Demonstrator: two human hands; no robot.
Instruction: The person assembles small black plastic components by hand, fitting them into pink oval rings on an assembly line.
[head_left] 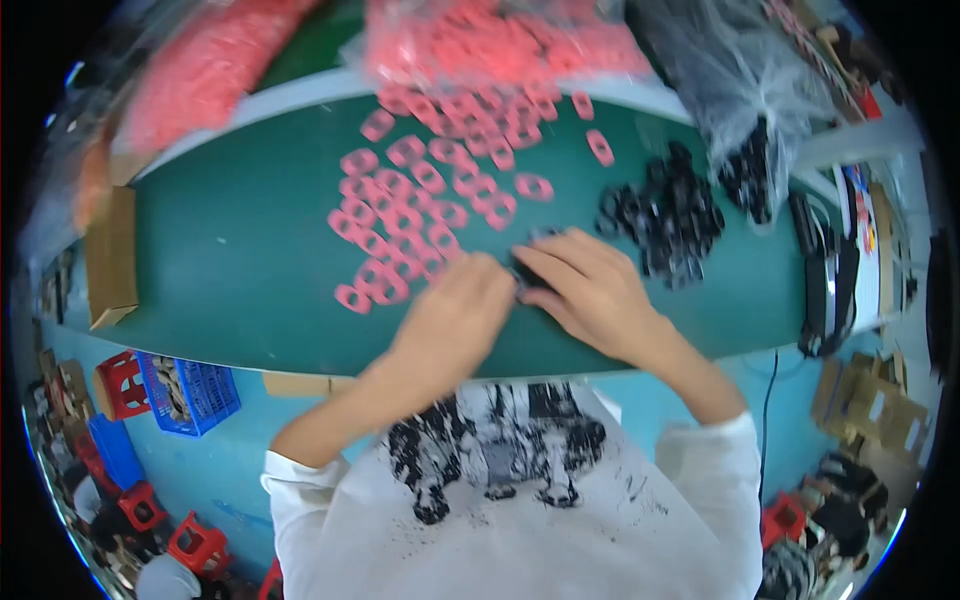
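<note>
Close together over the green table (240, 290), my two hands meet at a small black part (525, 272). My right hand (592, 290) pinches it between thumb and fingers. The fingers of my left hand (462, 310) are curled closed against its left side; what they grip, if anything, is hidden. Just beyond my left hand spreads a loose heap of flat pink oval pieces (405, 220), each with an opening in it. A pile of black parts (670, 215) lies to the right, past my right hand.
Along the far edge sit clear bags of pink pieces (490, 45) and a clear bag (750, 90) with black parts at its mouth. A cardboard box (112, 255) stands at the left end, a black device (825, 270) at the right. A blue crate (200, 395) is on the floor.
</note>
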